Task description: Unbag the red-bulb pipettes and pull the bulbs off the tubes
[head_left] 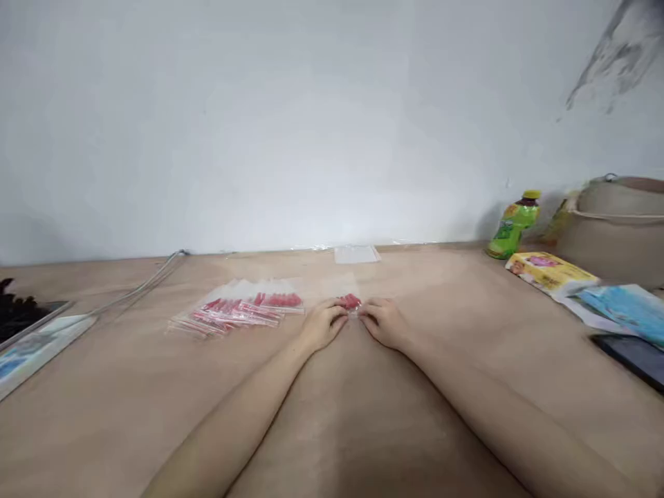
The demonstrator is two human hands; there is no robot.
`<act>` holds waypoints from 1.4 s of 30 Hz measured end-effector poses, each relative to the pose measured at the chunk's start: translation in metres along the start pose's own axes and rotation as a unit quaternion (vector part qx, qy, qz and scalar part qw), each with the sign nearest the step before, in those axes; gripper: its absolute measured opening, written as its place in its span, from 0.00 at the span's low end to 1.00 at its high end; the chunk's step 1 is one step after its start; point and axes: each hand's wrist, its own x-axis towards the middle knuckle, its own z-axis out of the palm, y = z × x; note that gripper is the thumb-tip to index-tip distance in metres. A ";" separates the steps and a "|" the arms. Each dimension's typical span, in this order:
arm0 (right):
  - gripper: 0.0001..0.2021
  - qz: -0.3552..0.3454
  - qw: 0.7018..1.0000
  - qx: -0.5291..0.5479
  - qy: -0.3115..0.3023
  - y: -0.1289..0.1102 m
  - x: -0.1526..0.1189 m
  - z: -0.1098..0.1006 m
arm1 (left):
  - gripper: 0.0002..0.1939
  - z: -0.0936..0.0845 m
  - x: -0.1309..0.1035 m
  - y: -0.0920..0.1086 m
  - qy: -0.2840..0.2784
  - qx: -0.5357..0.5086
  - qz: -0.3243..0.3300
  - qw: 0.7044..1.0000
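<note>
Both my hands meet at the near edge of a small clear plastic bag (342,284) with red contents (351,301), lying on the table. My left hand (324,324) pinches the bag's left corner, fingers closed. At its right corner my right hand (384,322) grips in the same way, fingertips pressed together. What the red pieces are is too small to tell. Left of my left hand lies an overlapping pile of similar clear bags (236,310) with red contents. Behind, against the wall, rests a flat stack of clear bags (357,254) without red in it.
At the right stand a green bottle (513,225) with a yellow cap and a beige bucket (612,235). Near them lie a yellow packet (552,272), a blue packet (625,310) and a phone (635,356). On the left are a cable (140,287), a white box (44,353) and dark objects (21,315).
</note>
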 end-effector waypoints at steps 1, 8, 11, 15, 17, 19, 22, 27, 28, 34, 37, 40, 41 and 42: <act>0.08 0.001 1.000 -0.001 0.003 -0.001 0.000 -0.001 | 0.07 0.000 0.000 0.000 0.004 -0.001 -0.001 1.000; 0.07 -0.001 1.000 0.003 0.023 -0.010 0.004 -0.002 | 0.07 -0.004 0.001 0.004 0.011 -0.003 -0.006 1.000; 0.10 -0.023 0.999 0.006 0.023 -0.012 0.004 0.001 | 0.07 -0.005 0.001 0.003 0.004 -0.009 0.000 1.000; 0.14 -0.043 0.998 0.011 0.035 -0.010 0.002 0.004 | 0.06 -0.004 0.000 0.000 0.012 -0.022 0.006 1.000; 0.15 -0.038 0.999 0.008 0.032 -0.010 0.000 0.004 | 0.04 -0.004 -0.001 -0.002 0.029 -0.016 0.003 0.999; 0.13 -0.031 0.999 0.002 0.029 -0.010 -0.002 0.004 | 0.03 -0.004 -0.002 -0.003 0.051 0.000 -0.007 0.999; 0.12 -0.018 0.999 0.001 0.031 -0.009 -0.002 0.004 | 0.02 -0.004 -0.003 -0.004 0.061 0.011 -0.017 0.998; 0.10 -0.013 0.999 -0.006 0.032 -0.007 0.002 0.007 | 0.03 -0.003 -0.003 -0.004 0.051 -0.003 -0.010 0.999; 0.09 -0.014 0.999 -0.011 0.032 -0.007 0.003 0.007 | 0.03 -0.003 -0.003 -0.003 0.049 -0.006 -0.007 0.999; 0.05 -0.017 0.999 -0.013 0.024 -0.009 0.003 0.003 | 0.03 -0.005 -0.002 0.000 0.035 -0.016 -0.028 0.999; 0.05 -0.028 0.999 -0.005 0.014 -0.011 0.004 0.001 | 0.05 -0.005 -0.002 0.002 0.036 -0.010 -0.057 0.998; 0.06 -0.042 0.999 0.006 0.007 -0.012 0.004 0.000 | 0.05 -0.004 -0.002 0.003 0.044 -0.008 -0.072 0.996; 0.06 -0.048 0.999 0.010 0.006 -0.012 0.004 0.000 | 0.05 -0.004 -0.002 0.002 0.046 -0.008 -0.075 0.996; 0.06 -0.055 0.998 0.015 0.005 -0.012 0.004 0.000 | 0.05 -0.004 -0.002 0.002 0.049 -0.009 -0.078 0.996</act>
